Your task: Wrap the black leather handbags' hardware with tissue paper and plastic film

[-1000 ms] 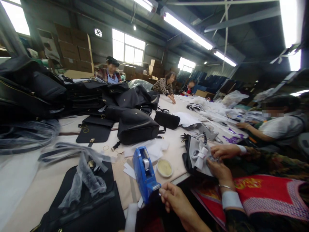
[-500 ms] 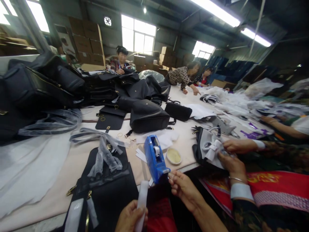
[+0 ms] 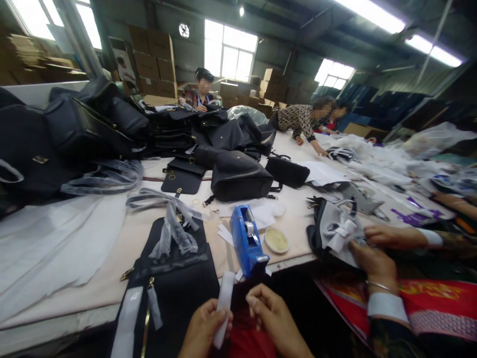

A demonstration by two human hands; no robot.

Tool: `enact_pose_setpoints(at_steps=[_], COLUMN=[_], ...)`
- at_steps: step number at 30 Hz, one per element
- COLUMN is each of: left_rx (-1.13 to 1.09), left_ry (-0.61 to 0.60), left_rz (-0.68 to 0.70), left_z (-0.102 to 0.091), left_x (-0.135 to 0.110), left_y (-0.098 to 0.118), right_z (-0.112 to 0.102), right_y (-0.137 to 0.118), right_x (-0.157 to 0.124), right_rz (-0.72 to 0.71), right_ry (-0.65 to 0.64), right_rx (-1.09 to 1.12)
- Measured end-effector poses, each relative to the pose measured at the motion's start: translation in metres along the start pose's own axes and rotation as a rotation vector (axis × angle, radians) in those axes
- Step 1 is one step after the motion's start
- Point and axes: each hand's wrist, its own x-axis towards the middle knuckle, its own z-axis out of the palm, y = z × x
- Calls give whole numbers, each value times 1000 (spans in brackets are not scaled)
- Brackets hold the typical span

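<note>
My left hand (image 3: 208,325) grips a white, flat, folded strip (image 3: 224,308), which sticks up between thumb and fingers. To its right my right hand (image 3: 270,311) is closed in a pinch; what lies between the fingertips is too small to make out. A blue tape dispenser (image 3: 244,233) with a roll in it stands at the table edge, just beyond my right hand. Left of my hands lies a black bag (image 3: 182,293) with its straps in clear plastic wrap (image 3: 173,231) and a white wrap (image 3: 128,318) on its front.
A round dish (image 3: 276,240) of something yellowish sits beside the dispenser. Black bags (image 3: 238,174) are piled behind, and white sheets (image 3: 55,243) lie at left. Close on the right, a co-worker's hands (image 3: 376,263) handle a black-and-white bag (image 3: 335,231). More people work across the table.
My right hand has come away from the front of the tape dispenser, down and left toward the strip in my left hand. The camera view has shifted slightly left.
</note>
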Motion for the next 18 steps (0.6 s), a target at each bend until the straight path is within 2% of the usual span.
enact_pose_setpoints(at_steps=[5,10,14,18], left_rx=[22,55,82,100], left_ry=[-31,-62,-95,-115], left_rz=[36,32,35,29], left_z=[1,-2,-3,-2], left_x=[0,3,-1,-1], left_y=[-2,-3,1,5], right_z=[16,15,18,18], right_y=[-21,-17,-19,-22], right_x=[-1,8,10,13], right_rz=[-258,-450,-462,-370], right_ry=[-199,-208,-222,-223], right_rx=[-310,-722,-962,-974])
